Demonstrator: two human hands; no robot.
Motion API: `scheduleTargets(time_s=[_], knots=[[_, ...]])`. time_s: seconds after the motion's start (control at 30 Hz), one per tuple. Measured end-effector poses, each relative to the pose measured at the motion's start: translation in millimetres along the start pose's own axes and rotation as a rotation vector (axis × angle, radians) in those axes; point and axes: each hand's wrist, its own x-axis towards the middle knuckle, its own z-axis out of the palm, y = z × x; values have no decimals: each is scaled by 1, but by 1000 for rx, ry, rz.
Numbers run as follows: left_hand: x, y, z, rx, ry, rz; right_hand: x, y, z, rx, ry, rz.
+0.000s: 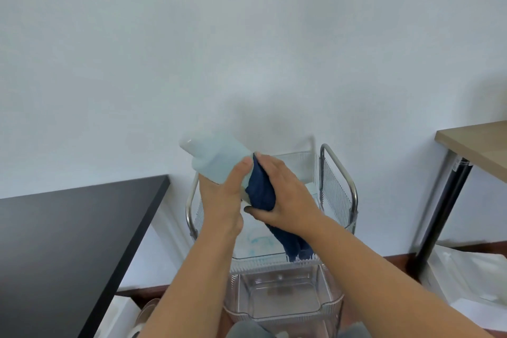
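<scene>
A pale blue translucent bottle (212,158) is held tilted above a cart, its capped end pointing up and left. My left hand (223,195) grips the bottle's lower part from below. My right hand (285,193) holds a dark blue cloth (260,189) pressed against the bottle's lower end. A tail of the cloth hangs down past my right wrist into the cart's top basket. The bottle's bottom is hidden by the cloth and both hands.
Below the hands stands a clear plastic cart (338,189) with a metal frame and a lower clear bin (282,296). A black table (68,241) is at the left, a wooden table (477,145) at the right. White bags (466,280) lie on the floor at right; a white wall is behind.
</scene>
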Motion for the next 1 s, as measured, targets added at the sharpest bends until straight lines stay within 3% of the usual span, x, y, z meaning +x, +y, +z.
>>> scheduleTargets(time_s=[0.13,0.33,0.4,0.5,0.6,0.67,0.8,1.0], knots=[[22,8,-11,-195,-84,4,7,12,-19,70,-149,168],[43,16,-28,-403,-280,-108,7,7,-17,-75,-174,118],[36,16,-18,-414,-140,-157,8,3,-11,-192,-138,89],[16,2,3,-170,166,-229,5,-1,-3,-353,-1,47],[1,-13,4,-32,250,-175,0,0,2,-480,85,-56],[1,-14,-4,-21,171,-112,1,-4,3,-498,69,-83],[13,-10,-28,37,-143,-45,16,-14,-7,-412,-103,-19],[35,6,-61,17,-562,-191,34,-20,-25,189,-383,215]])
